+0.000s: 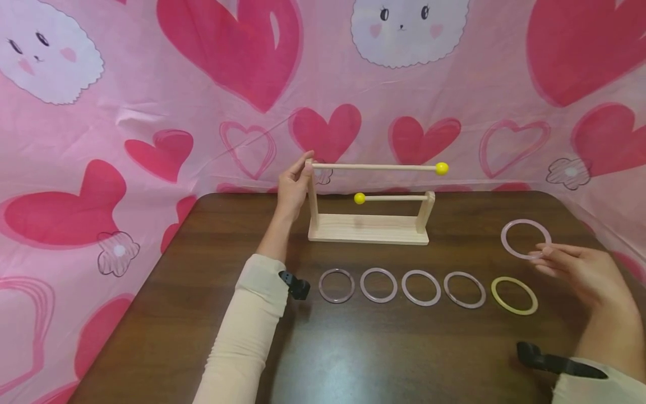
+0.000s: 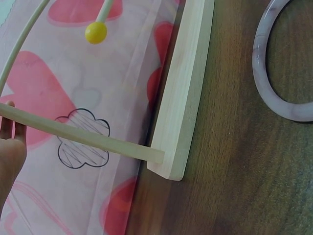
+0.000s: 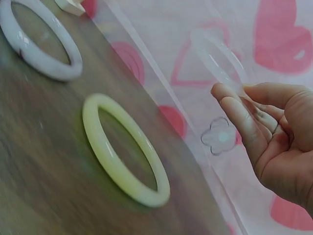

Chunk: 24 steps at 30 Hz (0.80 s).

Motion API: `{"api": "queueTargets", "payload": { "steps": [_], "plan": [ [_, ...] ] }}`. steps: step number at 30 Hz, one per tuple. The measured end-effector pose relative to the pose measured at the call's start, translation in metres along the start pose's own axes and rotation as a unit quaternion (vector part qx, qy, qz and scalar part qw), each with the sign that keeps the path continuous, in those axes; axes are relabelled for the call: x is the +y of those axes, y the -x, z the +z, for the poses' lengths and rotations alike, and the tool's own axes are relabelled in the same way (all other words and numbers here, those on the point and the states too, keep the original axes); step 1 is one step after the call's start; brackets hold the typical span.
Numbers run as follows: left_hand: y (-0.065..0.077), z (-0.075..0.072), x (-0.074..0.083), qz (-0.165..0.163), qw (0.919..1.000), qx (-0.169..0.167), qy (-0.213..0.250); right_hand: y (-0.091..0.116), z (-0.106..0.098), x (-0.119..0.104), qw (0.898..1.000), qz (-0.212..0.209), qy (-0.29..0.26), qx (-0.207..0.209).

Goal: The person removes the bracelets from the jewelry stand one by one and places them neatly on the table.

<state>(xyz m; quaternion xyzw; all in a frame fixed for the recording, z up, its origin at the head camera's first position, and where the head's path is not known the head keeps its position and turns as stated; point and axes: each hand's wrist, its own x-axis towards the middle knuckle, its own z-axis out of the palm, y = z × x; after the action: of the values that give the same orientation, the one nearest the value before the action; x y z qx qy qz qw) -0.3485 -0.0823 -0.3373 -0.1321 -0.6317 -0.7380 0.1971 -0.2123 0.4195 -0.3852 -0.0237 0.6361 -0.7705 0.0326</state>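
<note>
My left hand (image 1: 292, 191) grips the top of the left post of a light wooden bangle stand (image 1: 370, 229). From that tall post a long rod (image 1: 373, 166) runs right to a yellow knob (image 1: 441, 168); a shorter rod (image 1: 396, 198) points left from the low right post. Off to the right, my right hand (image 1: 585, 275) pinches a pale pink bangle (image 1: 525, 221) by its lower edge, raised above the table. The right wrist view shows this bangle (image 3: 208, 63) between thumb and fingertips. A yellow bangle (image 3: 100, 139) lies flat below that hand.
Left of the yellow bangle, several pale lilac bangles (image 1: 405, 288) lie in a row before the stand on the dark wooden table (image 1: 328, 359). A pink heart-print cloth (image 1: 323, 84) hangs behind the table and down its sides.
</note>
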Motion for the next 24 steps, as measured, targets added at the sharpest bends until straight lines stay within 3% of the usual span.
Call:
{"api": "queueTargets", "payload": {
  "steps": [4,12,17,24],
  "plan": [
    [0.000,-0.001,0.000,-0.004,1.0000,-0.001,-0.002,0.007,-0.013,0.004,1.000,-0.002,-0.007,-0.001],
    [-0.003,-0.001,0.000,0.008,1.0000,-0.003,0.002,0.017,-0.034,0.013,0.998,-0.024,-0.038,-0.053],
    [-0.004,0.000,0.000,0.005,1.0000,-0.001,0.004,0.022,-0.046,0.018,0.997,-0.008,-0.048,-0.061],
    [-0.005,0.000,0.001,-0.001,1.0000,-0.006,0.002,0.031,-0.064,0.028,0.997,0.034,-0.019,-0.064]
  ]
}}
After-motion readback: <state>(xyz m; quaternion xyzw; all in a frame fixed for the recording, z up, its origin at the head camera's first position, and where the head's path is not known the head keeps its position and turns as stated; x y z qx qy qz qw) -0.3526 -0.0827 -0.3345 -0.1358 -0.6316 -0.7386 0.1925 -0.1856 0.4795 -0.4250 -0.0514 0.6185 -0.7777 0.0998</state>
